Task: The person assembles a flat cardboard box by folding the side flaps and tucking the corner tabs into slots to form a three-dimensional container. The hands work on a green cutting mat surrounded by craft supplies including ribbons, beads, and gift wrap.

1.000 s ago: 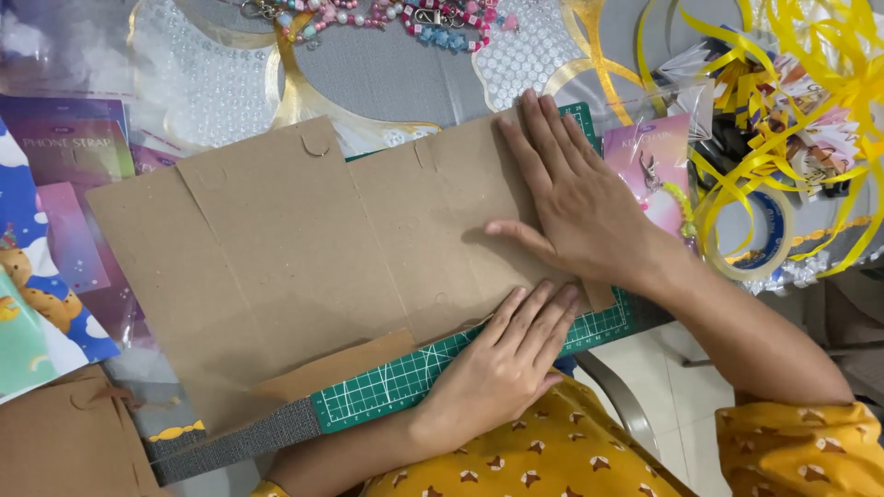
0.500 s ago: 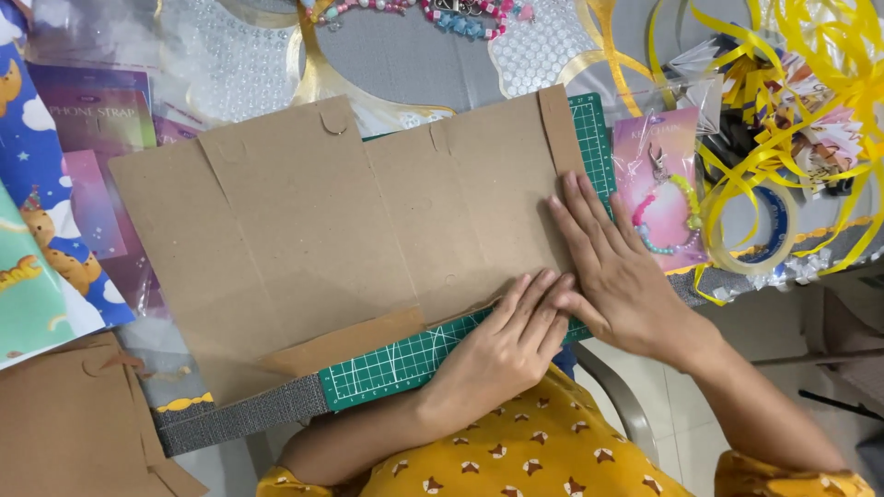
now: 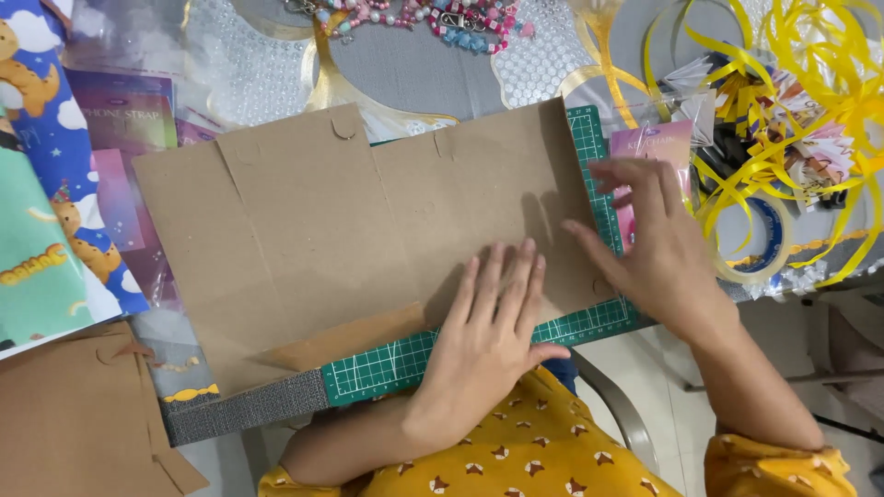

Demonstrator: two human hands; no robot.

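head view, looking down at the work surface. the large flat sheet of brown kraft paper with fold creases (image 3: 350, 239) lies spread over a green gridded cutting mat (image 3: 387, 364), whose edge shows just below and to the right of the hands. the left hand (image 3: 488, 331) lies open and flat, fingers together, palm pressing the lower right part of the sheet. the right hand (image 3: 658, 244) is open too, fingers loosely spread; its thumb touches the sheet's right margin, while the fingertips rest over the mat's strip and a pink packet (image 3: 649, 152) just beyond. neither hand grips anything.

handling, as a judgement: the sheet looks light, thin and moderately stiff; it should hold a crease, slide easily on the smooth mat, and tear or crumple if pulled hard. flat palm pressure suits it best, or a pinch at the free right edge nearest the right hand.

beyond the right hand: curled yellow ribbon (image 3: 810, 83) and a roll of clear tape (image 3: 760, 239). above the hands: a string of pastel beads (image 3: 433, 14). far left of the left hand: cartoon-printed wrapping paper (image 3: 46, 184).
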